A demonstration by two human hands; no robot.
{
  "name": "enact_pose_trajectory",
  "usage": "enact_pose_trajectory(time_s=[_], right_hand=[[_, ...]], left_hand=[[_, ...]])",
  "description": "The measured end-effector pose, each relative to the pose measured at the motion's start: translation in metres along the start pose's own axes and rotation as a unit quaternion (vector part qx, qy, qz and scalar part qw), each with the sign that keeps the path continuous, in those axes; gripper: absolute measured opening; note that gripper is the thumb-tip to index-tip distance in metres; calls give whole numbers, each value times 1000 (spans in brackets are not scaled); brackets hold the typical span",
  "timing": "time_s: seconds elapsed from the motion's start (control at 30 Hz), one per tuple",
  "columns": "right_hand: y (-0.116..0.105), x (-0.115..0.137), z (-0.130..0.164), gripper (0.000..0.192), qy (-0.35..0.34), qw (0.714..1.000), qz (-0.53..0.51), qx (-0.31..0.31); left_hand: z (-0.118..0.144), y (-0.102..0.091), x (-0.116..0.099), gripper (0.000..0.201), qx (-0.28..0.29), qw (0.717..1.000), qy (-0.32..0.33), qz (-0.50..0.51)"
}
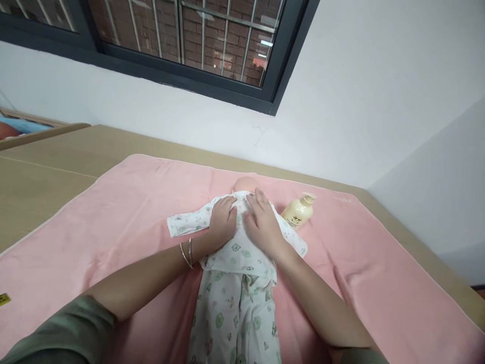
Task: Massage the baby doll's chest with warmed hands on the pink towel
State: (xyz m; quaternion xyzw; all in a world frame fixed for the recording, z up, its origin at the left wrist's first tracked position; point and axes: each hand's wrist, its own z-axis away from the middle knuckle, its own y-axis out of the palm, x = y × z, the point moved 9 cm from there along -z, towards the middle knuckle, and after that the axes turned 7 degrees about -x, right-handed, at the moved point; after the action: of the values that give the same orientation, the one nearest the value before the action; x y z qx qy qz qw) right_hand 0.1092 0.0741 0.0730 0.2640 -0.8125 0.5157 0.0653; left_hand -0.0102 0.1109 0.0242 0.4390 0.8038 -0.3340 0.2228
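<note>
A baby doll (237, 255) in a white long-sleeved top and trousers with a green print lies stretched out on a pink blanket (151, 192). Only the rounded top of its head (245, 184) shows past the collar; whether it lies face up cannot be told. My left hand (223, 220) rests flat on the left side of the top near the shoulder, fingers extended. On the right side, my right hand (263, 222) lies over the chest area with its fingers spread, slightly blurred. Neither hand grips anything. Beside the right sleeve, a pale yellow pump bottle (299, 210) lies tilted on the blanket.
The blanket covers a wooden surface (87, 146) that runs along a white wall (359, 91). Above is a dark-framed window (189, 76) with bars outside. A small yellow label (4, 299) shows at the left edge.
</note>
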Motion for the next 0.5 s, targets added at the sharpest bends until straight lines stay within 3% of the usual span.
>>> enact_pose_trajectory(time_s=[0.1, 0.3, 0.5], right_hand=[[21, -5, 2, 49, 9, 998, 19, 67], [7, -1, 3, 52, 3, 1000, 10, -1], [25, -2, 6, 51, 11, 998, 20, 59]], left_hand=[[0, 0, 1, 33, -2, 1000, 1, 2], [1, 3, 5, 35, 14, 1000, -20, 9], [-1, 3, 2, 38, 37, 999, -4, -22]])
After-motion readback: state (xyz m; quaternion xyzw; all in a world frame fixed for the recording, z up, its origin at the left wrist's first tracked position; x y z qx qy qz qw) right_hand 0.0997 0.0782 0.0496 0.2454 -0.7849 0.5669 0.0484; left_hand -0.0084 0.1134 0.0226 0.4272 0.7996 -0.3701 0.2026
